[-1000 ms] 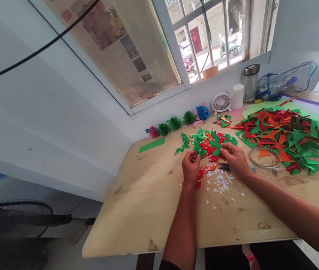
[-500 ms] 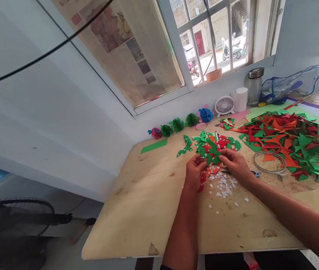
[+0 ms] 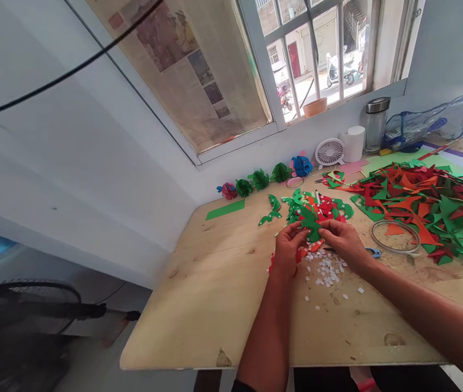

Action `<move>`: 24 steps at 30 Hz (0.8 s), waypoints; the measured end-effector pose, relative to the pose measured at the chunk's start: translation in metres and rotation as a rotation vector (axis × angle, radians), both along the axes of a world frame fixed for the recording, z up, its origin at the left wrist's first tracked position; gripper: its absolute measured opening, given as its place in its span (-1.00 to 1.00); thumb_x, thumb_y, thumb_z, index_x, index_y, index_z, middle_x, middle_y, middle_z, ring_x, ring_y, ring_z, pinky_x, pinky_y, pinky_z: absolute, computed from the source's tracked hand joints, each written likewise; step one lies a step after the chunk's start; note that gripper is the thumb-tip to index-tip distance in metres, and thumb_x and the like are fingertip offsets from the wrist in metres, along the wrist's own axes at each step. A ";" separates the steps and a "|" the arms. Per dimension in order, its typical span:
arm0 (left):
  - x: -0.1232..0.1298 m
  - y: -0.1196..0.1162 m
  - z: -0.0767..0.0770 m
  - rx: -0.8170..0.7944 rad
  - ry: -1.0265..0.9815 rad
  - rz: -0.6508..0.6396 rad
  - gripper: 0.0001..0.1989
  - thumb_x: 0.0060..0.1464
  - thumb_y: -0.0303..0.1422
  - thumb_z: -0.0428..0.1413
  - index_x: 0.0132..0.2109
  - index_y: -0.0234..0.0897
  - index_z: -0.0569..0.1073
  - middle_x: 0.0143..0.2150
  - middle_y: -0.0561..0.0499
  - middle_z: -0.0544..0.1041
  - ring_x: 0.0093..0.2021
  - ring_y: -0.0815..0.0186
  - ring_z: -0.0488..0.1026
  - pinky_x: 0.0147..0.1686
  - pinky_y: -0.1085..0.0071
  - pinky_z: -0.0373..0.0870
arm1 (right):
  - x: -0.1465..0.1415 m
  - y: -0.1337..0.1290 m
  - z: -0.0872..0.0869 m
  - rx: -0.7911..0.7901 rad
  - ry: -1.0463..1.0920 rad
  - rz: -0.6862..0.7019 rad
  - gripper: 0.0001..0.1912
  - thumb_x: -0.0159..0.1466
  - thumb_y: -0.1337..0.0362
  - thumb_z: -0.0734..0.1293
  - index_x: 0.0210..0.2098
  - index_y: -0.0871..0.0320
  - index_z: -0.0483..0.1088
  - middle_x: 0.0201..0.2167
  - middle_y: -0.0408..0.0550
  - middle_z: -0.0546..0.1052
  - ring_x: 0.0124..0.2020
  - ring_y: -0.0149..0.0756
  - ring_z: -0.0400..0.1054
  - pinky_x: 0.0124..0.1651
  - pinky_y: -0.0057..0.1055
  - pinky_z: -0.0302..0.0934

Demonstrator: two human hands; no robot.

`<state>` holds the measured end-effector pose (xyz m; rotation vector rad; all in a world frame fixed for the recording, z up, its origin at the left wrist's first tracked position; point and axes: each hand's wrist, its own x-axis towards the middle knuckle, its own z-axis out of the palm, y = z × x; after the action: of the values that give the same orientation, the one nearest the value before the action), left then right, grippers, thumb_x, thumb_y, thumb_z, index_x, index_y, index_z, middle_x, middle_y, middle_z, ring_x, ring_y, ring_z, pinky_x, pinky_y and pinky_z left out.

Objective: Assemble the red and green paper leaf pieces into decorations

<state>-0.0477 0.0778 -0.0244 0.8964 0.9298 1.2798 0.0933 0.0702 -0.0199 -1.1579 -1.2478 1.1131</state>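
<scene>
Between my two hands is a green paper cutout (image 3: 309, 222) with a curved outline. My left hand (image 3: 291, 244) pinches its lower left edge, and the fingertips of my right hand (image 3: 340, 239) are closed on its right side. Red paper pieces (image 3: 272, 263) show partly behind my left hand. Small white paper squares (image 3: 327, 271) lie scattered on the table just below my hands. Past the cutout is a heap of green and red cutouts dotted with white squares (image 3: 326, 208). Blue-handled scissors (image 3: 374, 252) are partly hidden under my right hand.
A wooden table (image 3: 198, 305) carries a large pile of red, orange and green paper scraps (image 3: 414, 201) at right, with a tape roll (image 3: 394, 237) before it. Along the wall stand folded paper figures (image 3: 259, 179), a small white fan (image 3: 329, 152) and a glass bottle (image 3: 376, 126).
The green pieces, apart before, now lie together as one shape between my fingers. My left hand has moved slightly right, closer to my right hand. The view has shifted a little.
</scene>
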 end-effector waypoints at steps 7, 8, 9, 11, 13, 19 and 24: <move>-0.002 0.002 0.001 -0.072 -0.023 0.046 -0.68 -0.27 -0.22 0.28 -0.38 -0.34 0.44 -0.50 0.03 0.51 -0.55 0.42 0.40 -0.50 0.48 0.30 | -0.002 -0.001 -0.004 0.035 -0.076 0.021 -0.77 0.04 0.13 0.30 -0.46 0.19 0.40 -0.59 -0.16 0.42 -0.59 -0.43 0.19 -0.57 -0.48 0.07; -0.002 0.003 0.000 -0.077 -0.031 0.049 -0.69 -0.27 -0.23 0.28 -0.40 -0.34 0.44 -0.51 0.03 0.51 -0.55 0.41 0.40 -0.50 0.48 0.29 | -0.002 -0.001 -0.004 0.038 -0.070 0.019 -0.77 0.04 0.13 0.31 -0.45 0.20 0.40 -0.59 -0.15 0.42 -0.59 -0.43 0.19 -0.57 -0.48 0.06; -0.003 0.003 0.000 -0.083 -0.042 0.058 -0.70 -0.28 -0.24 0.28 -0.41 -0.34 0.43 -0.52 0.03 0.51 -0.55 0.41 0.41 -0.50 0.49 0.29 | -0.002 -0.001 -0.005 0.034 -0.056 0.016 -0.77 0.04 0.13 0.31 -0.44 0.20 0.40 -0.58 -0.15 0.42 -0.59 -0.43 0.18 -0.57 -0.48 0.07; -0.006 0.004 0.001 -0.094 -0.074 0.082 -0.71 -0.29 -0.27 0.29 -0.42 -0.34 0.42 -0.53 0.05 0.50 -0.54 0.43 0.40 -0.50 0.51 0.28 | -0.002 -0.001 -0.005 0.006 -0.007 0.007 -0.76 0.03 0.13 0.32 -0.42 0.20 0.39 -0.61 -0.18 0.39 -0.60 -0.44 0.17 -0.58 -0.49 0.06; -0.011 0.005 0.003 -0.108 -0.136 0.093 -0.72 -0.31 -0.31 0.30 -0.44 -0.34 0.41 -0.54 0.06 0.48 -0.53 0.44 0.40 -0.48 0.51 0.29 | -0.002 -0.001 -0.004 -0.046 0.063 -0.003 -0.75 0.02 0.13 0.33 -0.41 0.19 0.38 -0.62 -0.20 0.36 -0.61 -0.44 0.17 -0.58 -0.49 0.07; -0.017 0.000 0.012 -0.104 -0.224 -0.058 -0.71 -0.34 -0.33 0.33 -0.47 -0.32 0.39 -0.55 0.08 0.46 -0.55 0.46 0.39 -0.49 0.52 0.29 | -0.001 0.000 -0.003 -0.121 0.115 0.006 -0.74 -0.01 0.11 0.35 -0.41 0.16 0.36 -0.62 -0.22 0.36 -0.61 -0.43 0.21 -0.57 -0.48 0.11; -0.008 -0.004 0.014 -0.072 -0.155 -0.118 -0.72 -0.32 -0.32 0.33 -0.49 -0.35 0.41 -0.55 0.04 0.48 -0.56 0.45 0.38 -0.51 0.51 0.29 | -0.001 0.001 -0.006 -0.027 0.052 0.075 -0.80 0.03 0.14 0.33 -0.46 0.16 0.38 -0.54 -0.15 0.43 -0.50 -0.37 0.29 -0.45 -0.45 0.18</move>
<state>-0.0554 0.0740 -0.0102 0.7726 0.7846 1.1901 0.0922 0.0709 -0.0257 -1.1030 -1.2479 1.2122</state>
